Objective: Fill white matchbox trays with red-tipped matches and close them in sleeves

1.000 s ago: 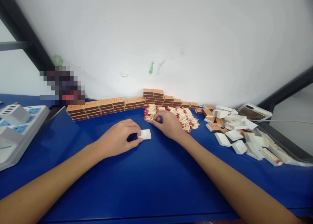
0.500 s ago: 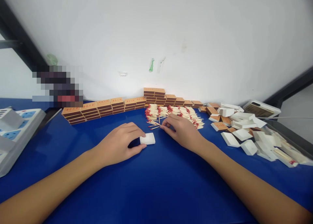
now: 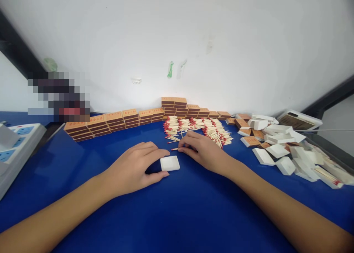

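Observation:
A small white matchbox tray (image 3: 170,163) lies on the blue tabletop, its hollow side up. My left hand (image 3: 138,168) surrounds its left end, thumb and fingers spread on either side; a narrow gap shows at the index fingertip. Just beyond the tray, my right hand (image 3: 203,151) pinches a matchstick (image 3: 174,149) with its red head pointing left. Behind that hand is a wide heap of red-tipped matches (image 3: 215,127), with a few loose ones at its left front. The right hand's curled fingers are partly hidden.
Stacked orange matchboxes (image 3: 114,120) line the wall. To the right lie jumbled white trays and orange covers (image 3: 250,141), one tray (image 3: 328,176) holding matches. A phone-like object (image 3: 300,120) leans behind them. A power strip (image 3: 20,146) sits at the left edge.
My left thumb and index finger have spread wider around the tray, which now sits slightly nearer and to the right. My right hand has drawn a matchstick toward me from the heap. The view has shifted slightly.

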The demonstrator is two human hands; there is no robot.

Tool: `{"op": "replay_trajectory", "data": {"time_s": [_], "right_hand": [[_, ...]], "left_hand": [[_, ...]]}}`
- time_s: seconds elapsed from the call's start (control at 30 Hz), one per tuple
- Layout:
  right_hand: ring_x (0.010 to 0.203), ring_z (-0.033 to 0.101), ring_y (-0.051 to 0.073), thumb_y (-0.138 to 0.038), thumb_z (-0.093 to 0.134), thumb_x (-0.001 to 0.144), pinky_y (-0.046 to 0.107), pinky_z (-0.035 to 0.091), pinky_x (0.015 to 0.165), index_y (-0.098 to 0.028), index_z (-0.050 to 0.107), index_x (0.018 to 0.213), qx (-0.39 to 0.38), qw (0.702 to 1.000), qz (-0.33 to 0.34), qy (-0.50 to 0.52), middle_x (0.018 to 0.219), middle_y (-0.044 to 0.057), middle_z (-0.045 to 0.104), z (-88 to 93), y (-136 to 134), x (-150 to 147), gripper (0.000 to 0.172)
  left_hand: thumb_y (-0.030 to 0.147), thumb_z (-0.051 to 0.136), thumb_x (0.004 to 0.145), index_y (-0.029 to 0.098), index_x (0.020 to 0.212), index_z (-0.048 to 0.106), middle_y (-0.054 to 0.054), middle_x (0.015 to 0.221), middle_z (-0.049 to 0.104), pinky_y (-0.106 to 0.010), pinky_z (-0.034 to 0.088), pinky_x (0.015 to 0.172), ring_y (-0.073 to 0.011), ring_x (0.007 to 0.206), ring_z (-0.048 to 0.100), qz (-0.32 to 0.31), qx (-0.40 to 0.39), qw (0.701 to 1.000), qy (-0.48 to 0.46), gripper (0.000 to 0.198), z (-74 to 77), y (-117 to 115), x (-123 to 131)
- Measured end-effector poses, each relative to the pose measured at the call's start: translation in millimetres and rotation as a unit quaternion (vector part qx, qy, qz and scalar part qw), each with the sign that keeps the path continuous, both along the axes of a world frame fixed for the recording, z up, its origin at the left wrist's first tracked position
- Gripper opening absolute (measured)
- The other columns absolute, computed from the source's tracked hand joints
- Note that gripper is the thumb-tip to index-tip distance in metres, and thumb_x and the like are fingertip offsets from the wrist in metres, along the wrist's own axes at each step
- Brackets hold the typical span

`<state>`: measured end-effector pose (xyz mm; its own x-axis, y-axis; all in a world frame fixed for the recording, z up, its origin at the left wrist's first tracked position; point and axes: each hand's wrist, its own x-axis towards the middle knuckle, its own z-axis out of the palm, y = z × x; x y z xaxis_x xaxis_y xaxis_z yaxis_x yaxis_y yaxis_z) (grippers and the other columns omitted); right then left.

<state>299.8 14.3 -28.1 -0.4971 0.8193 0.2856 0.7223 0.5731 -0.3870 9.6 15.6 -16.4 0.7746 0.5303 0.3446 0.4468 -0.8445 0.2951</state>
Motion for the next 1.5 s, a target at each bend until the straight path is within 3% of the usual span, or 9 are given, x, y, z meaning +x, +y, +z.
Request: {"op": "replay_trajectory", "data": {"time_s": [0.1, 0.3, 0.57, 0.9, 1.07, 1.33, 1.5], "right_hand": [[0.080, 0.062, 0.018, -0.026, 0.065, 0.109, 0.030, 0.047, 0.070, -0.023, 0.068, 0.101, -0.011, 1.000, -0.013, 0.000, 0.097, 0.004, 0.064, -0.1, 0.9, 0.8, 0.009], [0.083, 0.062, 0.019, -0.028, 0.063, 0.109, 0.032, 0.048, 0.073, -0.023, 0.066, 0.103, -0.012, 1.000, -0.013, -0.003, 0.099, 0.004, 0.064, 1.3, 1.4, 4.7, 0.008], [0.084, 0.062, 0.019, -0.025, 0.063, 0.107, 0.032, 0.047, 0.072, -0.022, 0.064, 0.093, -0.045, 0.999, -0.018, -0.013, 0.097, 0.005, 0.066, 9.3, -0.8, 6.0, 0.014], [0.080, 0.061, 0.019, -0.028, 0.058, 0.110, 0.032, 0.045, 0.071, -0.023, 0.063, 0.096, -0.049, 0.998, -0.009, -0.031, 0.099, 0.006, 0.068, 10.2, -0.6, 9.7, 0.016], [0.083, 0.061, 0.020, -0.027, 0.064, 0.107, 0.032, 0.045, 0.072, -0.023, 0.063, 0.105, -0.041, 0.999, -0.025, -0.026, 0.103, 0.005, 0.068, 12.2, -2.4, 7.4, 0.005], [0.083, 0.065, 0.020, -0.023, 0.058, 0.109, 0.033, 0.048, 0.074, -0.023, 0.063, 0.098, -0.052, 0.998, -0.030, -0.034, 0.105, 0.007, 0.069, 8.6, -1.0, 5.9, 0.012], [0.084, 0.064, 0.020, -0.025, 0.060, 0.110, 0.033, 0.047, 0.071, -0.023, 0.062, 0.101, -0.026, 0.999, -0.032, -0.022, 0.105, 0.007, 0.068, 18.8, -11.9, -3.5, 0.009]], "left_hand": [[0.044, 0.079, 0.098, 0.021, 0.137, 0.069, -0.010, 0.116, 0.079, -0.045, 0.062, 0.095, -0.0298, 0.110, 0.074, 0.025, 0.011, 1.000, 0.000, 0.047, 0.5, 2.0, -0.1], [0.046, 0.078, 0.098, 0.021, 0.124, 0.076, -0.010, 0.118, 0.081, -0.046, 0.061, 0.100, -0.0299, 0.114, 0.073, 0.015, 0.004, 1.000, -0.011, 0.036, 2.4, 5.2, -0.4], [0.043, 0.077, 0.099, 0.020, 0.116, 0.075, -0.008, 0.112, 0.080, -0.042, 0.060, 0.095, -0.0273, 0.108, 0.072, 0.005, 0.001, 1.000, -0.010, 0.028, 7.6, 5.6, -0.8], [0.041, 0.076, 0.099, 0.021, 0.112, 0.075, -0.007, 0.109, 0.078, -0.042, 0.058, 0.093, -0.0266, 0.106, 0.071, -0.001, -0.014, 1.000, -0.012, 0.024, 5.4, 6.1, -0.3], [0.042, 0.079, 0.097, 0.019, 0.114, 0.076, -0.008, 0.109, 0.077, -0.043, 0.058, 0.094, -0.0273, 0.106, 0.070, 0.000, -0.007, 1.000, 0.002, 0.028, 6.6, 6.6, -2.0], [0.040, 0.076, 0.097, 0.019, 0.110, 0.077, -0.008, 0.110, 0.076, -0.042, 0.058, 0.093, -0.0259, 0.104, 0.070, 0.001, -0.013, 1.000, 0.003, 0.025, 6.8, 5.0, -2.5], [0.039, 0.075, 0.098, 0.019, 0.111, 0.077, -0.008, 0.107, 0.075, -0.041, 0.058, 0.090, -0.0260, 0.102, 0.069, 0.009, -0.008, 1.000, -0.007, 0.024, 2.8, 5.9, -1.0]]}}
